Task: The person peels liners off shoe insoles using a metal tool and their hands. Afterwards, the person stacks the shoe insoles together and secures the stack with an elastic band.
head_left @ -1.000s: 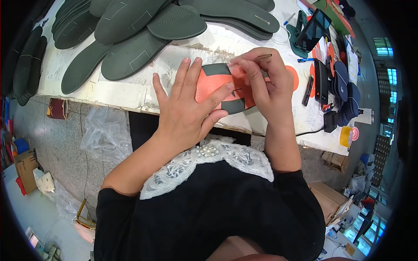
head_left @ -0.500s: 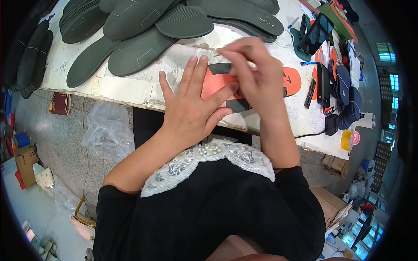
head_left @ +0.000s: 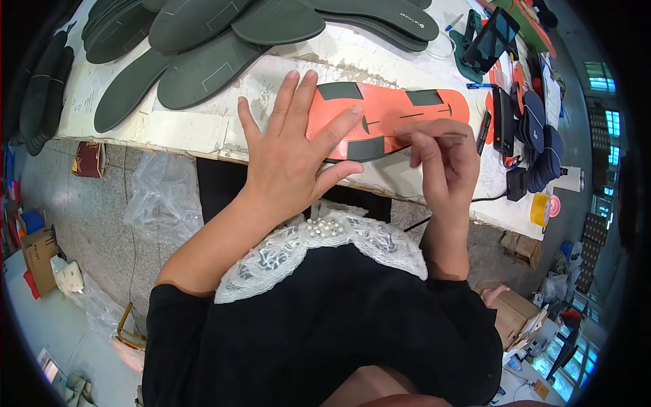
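An orange template (head_left: pixel 386 115) with rectangular cut-outs and thin slots lies over a dark green insole (head_left: pixel 366 148), which shows through the openings and along the near edge. My left hand (head_left: pixel 288 146) rests flat on the template's left end, fingers spread, thumb by the near edge. Over the right part of the template, my right hand (head_left: pixel 447 159) is closed around a slim pen (head_left: pixel 454 136), whose tip I cannot make out. More dark green insoles (head_left: pixel 207 74) lie beyond my left hand, some with thin pale outlines on them.
A phone (head_left: pixel 496 41) leans on a green stand at the back right. Nearby are a black box-shaped device (head_left: pixel 503 127), bundled navy insoles (head_left: pixel 534 129), a blue pen (head_left: pixel 480 86) and yellow tape (head_left: pixel 540 209). Banded dark insoles (head_left: pixel 44 95) hang at the table's left edge.
My right hand has moved right and toward me, from the template's far cut-out to its near side, uncovering the middle. My left hand stays on the left end.
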### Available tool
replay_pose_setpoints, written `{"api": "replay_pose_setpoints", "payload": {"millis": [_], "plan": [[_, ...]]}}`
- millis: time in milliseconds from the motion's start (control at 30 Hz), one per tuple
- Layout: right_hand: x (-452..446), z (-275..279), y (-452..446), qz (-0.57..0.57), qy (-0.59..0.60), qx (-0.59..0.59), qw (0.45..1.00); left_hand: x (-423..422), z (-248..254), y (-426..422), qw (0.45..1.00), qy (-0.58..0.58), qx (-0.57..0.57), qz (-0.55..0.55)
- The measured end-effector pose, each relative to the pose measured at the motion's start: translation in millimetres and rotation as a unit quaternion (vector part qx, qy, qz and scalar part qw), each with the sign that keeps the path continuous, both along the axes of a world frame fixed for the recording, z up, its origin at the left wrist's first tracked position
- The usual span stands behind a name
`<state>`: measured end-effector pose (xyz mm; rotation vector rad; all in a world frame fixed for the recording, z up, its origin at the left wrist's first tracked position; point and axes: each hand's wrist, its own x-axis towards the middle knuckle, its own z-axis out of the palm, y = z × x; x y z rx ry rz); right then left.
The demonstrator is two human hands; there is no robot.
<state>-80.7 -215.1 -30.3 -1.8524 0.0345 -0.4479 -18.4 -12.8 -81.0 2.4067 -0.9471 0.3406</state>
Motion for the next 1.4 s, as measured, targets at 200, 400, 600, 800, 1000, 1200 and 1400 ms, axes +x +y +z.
{"api": "replay_pose_setpoints", "payload": {"millis": [200, 400, 600, 800, 1000, 1200, 1400], "plan": [[-10, 3, -24, -0.014, -0.039, -0.025, 0.999, 17, 6, 9, 0.997, -0.072, 0.001, -0.011], [-6, 5, -76, -0.118, -0.118, -0.008, 0.986, 96, 41, 67, 0.974, -0.119, -0.125, 0.144], [-4, -2, -96, -0.162, -0.126, 0.011, 0.979, 12, 16, 14, 0.998, 0.010, -0.036, -0.051], [7, -9, -91, -0.121, -0.101, 0.018, 0.987, 9, 4, 8, 0.997, 0.007, -0.029, -0.070], [19, -20, -91, -0.063, -0.096, -0.005, 0.993, 8, 5, 4, 0.998, 0.008, -0.025, -0.062], [31, -18, -69, 0.024, -0.036, 0.009, 0.999, 7, -1, 4, 0.998, 0.017, -0.026, -0.056], [41, -18, -55, 0.075, -0.022, -0.067, 0.995, 5, -6, 3, 0.999, 0.009, -0.012, -0.045]]}}
